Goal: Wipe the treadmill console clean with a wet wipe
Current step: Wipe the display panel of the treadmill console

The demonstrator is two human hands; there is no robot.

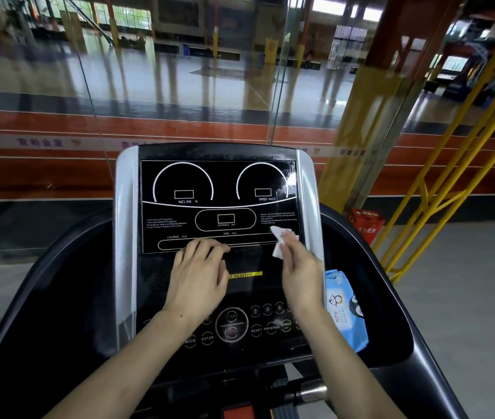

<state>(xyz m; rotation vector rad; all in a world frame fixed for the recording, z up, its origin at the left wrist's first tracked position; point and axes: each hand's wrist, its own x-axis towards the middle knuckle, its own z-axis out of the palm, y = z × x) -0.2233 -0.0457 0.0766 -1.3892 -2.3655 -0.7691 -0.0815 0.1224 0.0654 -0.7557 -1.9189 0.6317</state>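
The right hand (299, 267) pinches a white wet wipe (281, 240) against the lower right of the black treadmill console (219, 207). The left hand (199, 275) lies flat on the console, fingers loose, holding nothing. A blue wipe pack (344, 309) sits just right.

Probably a gym or sports hall: treadmill console (219, 207), glass wall (179, 86), red running track (59, 128) beyond.

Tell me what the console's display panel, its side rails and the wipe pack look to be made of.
Display panel: glossy black plastic or glass, mirrors light at its right edge. Side rails: silver, satin sheen, painted plastic or metal. Wipe pack: soft printed plastic film, crinkled.
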